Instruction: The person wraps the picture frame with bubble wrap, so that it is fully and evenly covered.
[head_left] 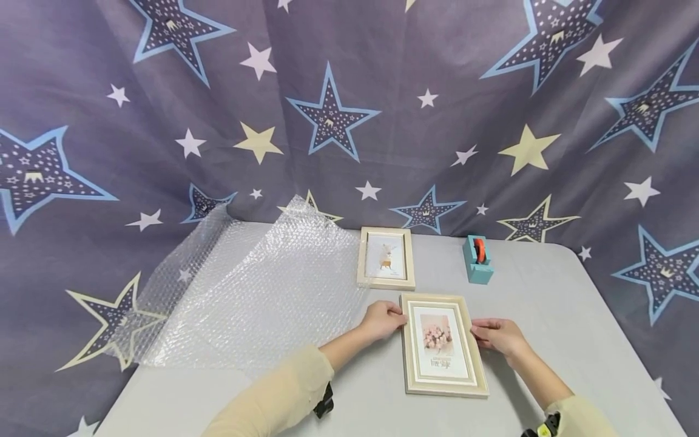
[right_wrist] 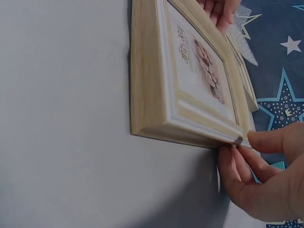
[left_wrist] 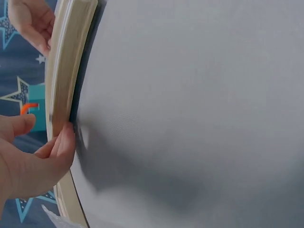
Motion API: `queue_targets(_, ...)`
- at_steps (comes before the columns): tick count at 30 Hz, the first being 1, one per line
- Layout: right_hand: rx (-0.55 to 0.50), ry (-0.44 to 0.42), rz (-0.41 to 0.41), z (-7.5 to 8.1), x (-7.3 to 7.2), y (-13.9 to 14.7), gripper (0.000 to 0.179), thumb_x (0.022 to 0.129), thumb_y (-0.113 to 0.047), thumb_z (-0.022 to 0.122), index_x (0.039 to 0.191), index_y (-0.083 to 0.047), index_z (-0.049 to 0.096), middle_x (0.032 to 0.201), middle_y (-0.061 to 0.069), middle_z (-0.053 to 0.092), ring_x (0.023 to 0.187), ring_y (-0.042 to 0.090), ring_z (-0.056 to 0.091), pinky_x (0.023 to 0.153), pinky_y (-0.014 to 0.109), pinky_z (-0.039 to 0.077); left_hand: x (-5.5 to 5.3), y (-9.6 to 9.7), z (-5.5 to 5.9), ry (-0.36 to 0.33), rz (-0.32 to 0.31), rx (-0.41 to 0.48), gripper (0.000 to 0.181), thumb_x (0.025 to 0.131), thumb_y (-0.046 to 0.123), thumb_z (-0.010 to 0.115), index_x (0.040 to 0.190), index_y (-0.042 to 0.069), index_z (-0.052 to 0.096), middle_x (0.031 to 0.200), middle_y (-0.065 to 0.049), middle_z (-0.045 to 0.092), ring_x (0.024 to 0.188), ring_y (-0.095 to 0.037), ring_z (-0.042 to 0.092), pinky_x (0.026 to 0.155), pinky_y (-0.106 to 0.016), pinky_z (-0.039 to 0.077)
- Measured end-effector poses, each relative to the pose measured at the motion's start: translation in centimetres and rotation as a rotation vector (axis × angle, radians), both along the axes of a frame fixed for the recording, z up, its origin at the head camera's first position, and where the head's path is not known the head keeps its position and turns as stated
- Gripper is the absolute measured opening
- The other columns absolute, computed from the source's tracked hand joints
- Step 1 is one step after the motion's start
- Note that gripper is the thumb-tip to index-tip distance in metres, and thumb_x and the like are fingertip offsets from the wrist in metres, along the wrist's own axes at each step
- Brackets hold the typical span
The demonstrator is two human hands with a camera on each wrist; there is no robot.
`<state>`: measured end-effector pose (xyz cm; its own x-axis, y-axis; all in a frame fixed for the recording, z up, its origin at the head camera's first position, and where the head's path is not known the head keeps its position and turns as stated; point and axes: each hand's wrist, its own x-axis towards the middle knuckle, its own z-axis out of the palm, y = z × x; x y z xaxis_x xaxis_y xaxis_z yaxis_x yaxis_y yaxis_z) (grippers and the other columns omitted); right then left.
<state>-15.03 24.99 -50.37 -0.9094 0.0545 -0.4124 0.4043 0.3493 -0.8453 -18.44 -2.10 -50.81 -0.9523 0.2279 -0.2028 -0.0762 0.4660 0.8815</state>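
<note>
A cream picture frame (head_left: 445, 346) with a pink flower print lies face up near the front of the table, between both hands. At its left edge is my left hand (head_left: 384, 320); in the left wrist view, its fingertips (left_wrist: 68, 133) are against the frame's side near the underside, and the thumb is over the face side. My right hand (head_left: 501, 335) pinches the right edge, thumb on top and fingers below, as the right wrist view shows. Behind it lies a second cream picture frame (head_left: 386, 258) with a deer print.
A large sheet of bubble wrap (head_left: 273, 285) spreads over the table's left side, its edge reaching the deer frame. A teal tape dispenser (head_left: 478, 260) with an orange reel stands at the back right. Behind the grey table (head_left: 568, 321) hangs a star-patterned curtain (head_left: 338, 36).
</note>
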Motion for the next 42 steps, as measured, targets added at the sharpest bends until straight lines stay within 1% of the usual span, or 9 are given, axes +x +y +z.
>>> queue_targets(4, -0.021, 0.018, -0.002, -0.1, 0.2, 0.2, 0.046, 0.091, -0.012, 0.063, 0.124, 0.017, 0.053, 0.092, 0.003, 0.075, 0.075, 0.0, 0.067, 0.07, 0.021, 0.06, -0.1, 0.1, 0.0, 0.041, -0.004, 0.007, 0.025, 0.085, 0.011, 0.069, 0.105, -0.005, 0.069, 0.088, -0.011, 0.072, 0.074, -0.011, 0.065, 0.063, -0.018, 0.055)
queue_targets(9, -0.038, 0.057, 0.005, 0.2, -0.1, 0.3, 0.051, 0.089, -0.014, 0.066, 0.127, 0.016, 0.05, 0.09, -0.002, 0.072, 0.074, 0.0, 0.066, 0.07, 0.019, 0.059, -1.0, 0.2, -0.4, 0.066, 0.048, 0.103, 0.028, 0.083, 0.003, 0.07, 0.11, -0.004, 0.069, 0.097, -0.017, 0.074, 0.084, -0.019, 0.071, 0.069, -0.021, 0.059)
queue_targets(13, -0.034, 0.063, -0.007, 0.5, -0.5, 0.3, 0.051, 0.089, -0.013, 0.067, 0.128, 0.015, 0.048, 0.088, -0.005, 0.067, 0.074, 0.0, 0.063, 0.069, 0.017, 0.058, -1.7, 0.4, -0.3, -0.009, 0.093, 0.24, 0.032, 0.081, -0.004, 0.068, 0.113, -0.004, 0.068, 0.101, -0.019, 0.073, 0.082, -0.014, 0.071, 0.073, -0.024, 0.061)
queue_targets(17, -0.056, 0.041, -0.002, 0.8, -0.9, 0.1, 0.053, 0.09, -0.01, 0.064, 0.133, 0.014, 0.042, 0.096, -0.001, 0.068, 0.077, -0.002, 0.063, 0.072, 0.017, 0.058, -2.1, 0.4, 0.0, -0.089, 0.143, 0.365, 0.038, 0.077, -0.012, 0.067, 0.115, -0.006, 0.066, 0.103, -0.022, 0.071, 0.08, -0.011, 0.07, 0.076, -0.028, 0.062)
queue_targets(21, -0.117, 0.013, 0.0, 0.9, -0.9, -0.1, 0.056, 0.093, -0.008, 0.061, 0.138, 0.014, 0.036, 0.097, -0.002, 0.07, 0.079, -0.003, 0.064, 0.073, 0.018, 0.058, -2.3, 0.2, 0.0, -0.151, 0.182, 0.428, 0.035, 0.077, -0.013, 0.068, 0.112, -0.009, 0.066, 0.103, -0.025, 0.071, 0.079, -0.012, 0.071, 0.077, -0.031, 0.062)
queue_targets(26, -0.297, -0.023, -0.031, 1.1, -0.8, 0.0, 0.057, 0.093, -0.005, 0.059, 0.14, 0.014, 0.032, 0.086, -0.013, 0.07, 0.079, -0.003, 0.066, 0.074, 0.017, 0.057, -2.4, 0.2, -0.2, -0.206, 0.205, 0.426, 0.03, 0.079, -0.005, 0.073, 0.108, -0.006, 0.068, 0.102, -0.021, 0.073, 0.08, -0.011, 0.072, 0.079, -0.031, 0.061)
queue_targets(29, -0.386, -0.044, -0.037, 1.2, -0.8, 0.1, 0.059, 0.093, -0.004, 0.059, 0.142, 0.013, 0.031, 0.084, -0.014, 0.07, 0.08, -0.002, 0.067, 0.075, 0.017, 0.057, -2.5, 0.0, -0.3, -0.231, 0.201, 0.421, 0.03, 0.08, -0.002, 0.072, 0.109, -0.005, 0.068, 0.105, -0.02, 0.073, 0.084, -0.013, 0.073, 0.082, -0.03, 0.061)
queue_targets(35, -0.395, -0.078, -0.02, 1.7, -1.0, 0.0, 0.068, 0.093, -0.012, 0.062, 0.146, 0.011, 0.026, 0.087, -0.019, 0.069, 0.083, -0.006, 0.066, 0.078, 0.013, 0.056, -2.7, -0.6, 0.4, -0.257, 0.181, 0.478, 0.033, 0.083, -0.008, 0.066, 0.116, -0.011, 0.063, 0.115, -0.026, 0.067, 0.098, -0.025, 0.073, 0.089, -0.033, 0.059)
queue_targets(42, -0.478, -0.122, -0.05, 2.7, -1.6, -0.6, 0.069, 0.091, -0.007, 0.065, 0.144, 0.013, 0.026, 0.087, -0.015, 0.071, 0.081, -0.005, 0.066, 0.078, 0.014, 0.057, -3.3, -1.6, 1.6, -0.301, 0.217, 0.515, 0.033, 0.085, -0.005, 0.066, 0.117, -0.008, 0.064, 0.116, -0.023, 0.068, 0.088, -0.015, 0.073, 0.087, -0.031, 0.059)
